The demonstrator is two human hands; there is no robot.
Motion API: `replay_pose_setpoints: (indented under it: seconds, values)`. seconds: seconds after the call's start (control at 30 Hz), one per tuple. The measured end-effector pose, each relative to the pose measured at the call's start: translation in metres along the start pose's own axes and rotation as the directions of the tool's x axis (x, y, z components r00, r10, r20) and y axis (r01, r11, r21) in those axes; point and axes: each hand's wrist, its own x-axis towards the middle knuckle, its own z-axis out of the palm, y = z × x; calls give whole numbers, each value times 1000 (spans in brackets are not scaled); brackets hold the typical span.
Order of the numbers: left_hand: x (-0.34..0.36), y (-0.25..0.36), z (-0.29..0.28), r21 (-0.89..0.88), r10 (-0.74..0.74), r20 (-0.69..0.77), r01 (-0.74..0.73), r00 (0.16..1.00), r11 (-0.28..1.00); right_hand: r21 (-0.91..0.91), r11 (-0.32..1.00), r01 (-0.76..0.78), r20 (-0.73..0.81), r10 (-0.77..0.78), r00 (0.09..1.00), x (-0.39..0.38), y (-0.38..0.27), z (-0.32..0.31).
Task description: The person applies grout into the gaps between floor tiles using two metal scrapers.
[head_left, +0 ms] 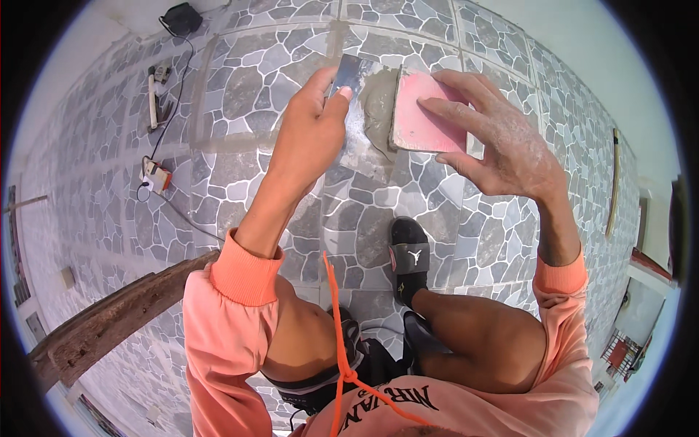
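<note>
My left hand [313, 120] grips a flat metal blade [351, 136] above the floor, its thumb on the blade's upper part. Wet grey paste [377, 111] lies smeared over the blade's right half. My right hand [510, 146] holds a squarish pink flat tool [429, 124] by its edges, fingers bent over its face and thumb at the lower edge. The pink tool's left edge meets or overlaps the paste; whether it touches the blade beneath is unclear. My right fingers are dusted with pale powder.
Below is a floor of grey stone-patterned tiles [233, 182]. At left lie a black bag-like object [182, 18], tools [156, 95], a corded power strip [156, 177] and a weathered plank [124, 317]. A long stick [611, 182] lies at right. My feet [408, 255] are below my hands.
</note>
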Motion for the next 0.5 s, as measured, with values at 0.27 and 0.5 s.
replay_pose_setpoints:
  seconds: [0.27, 0.5]
  values:
    - [2, -15, -5, -39, -49, 30, 50, 998, 998, -11, 999, -47, 264, 48, 963, 10, -1, 11]
    - [11, -3, -35, -313, -138, -43, 118, 989, 942, 83, 971, -223, 307, 188, 933, -8, 40, 30]
